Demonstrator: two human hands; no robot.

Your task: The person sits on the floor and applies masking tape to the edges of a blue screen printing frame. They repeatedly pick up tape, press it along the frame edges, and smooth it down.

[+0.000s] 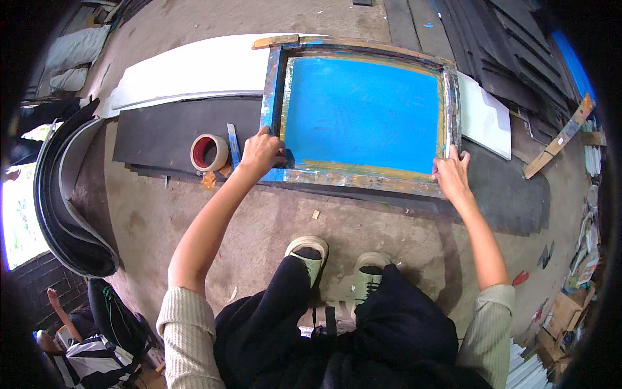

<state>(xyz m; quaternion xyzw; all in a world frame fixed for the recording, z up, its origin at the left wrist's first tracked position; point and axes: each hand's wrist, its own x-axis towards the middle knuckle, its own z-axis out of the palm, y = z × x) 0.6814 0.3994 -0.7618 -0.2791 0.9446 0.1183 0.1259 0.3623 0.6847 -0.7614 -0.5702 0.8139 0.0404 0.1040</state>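
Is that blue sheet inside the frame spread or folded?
Spread: the blue sheet stretches across the wooden frame, with no fold visible.

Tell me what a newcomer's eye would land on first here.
First, the bright blue panel inside the paint-stained frame at upper centre, with the left hand and right hand gripping its sides near the two near corners. Next, the long white sheet extending left from behind the frame. Then the tape roll with its red core, just left of the left hand.
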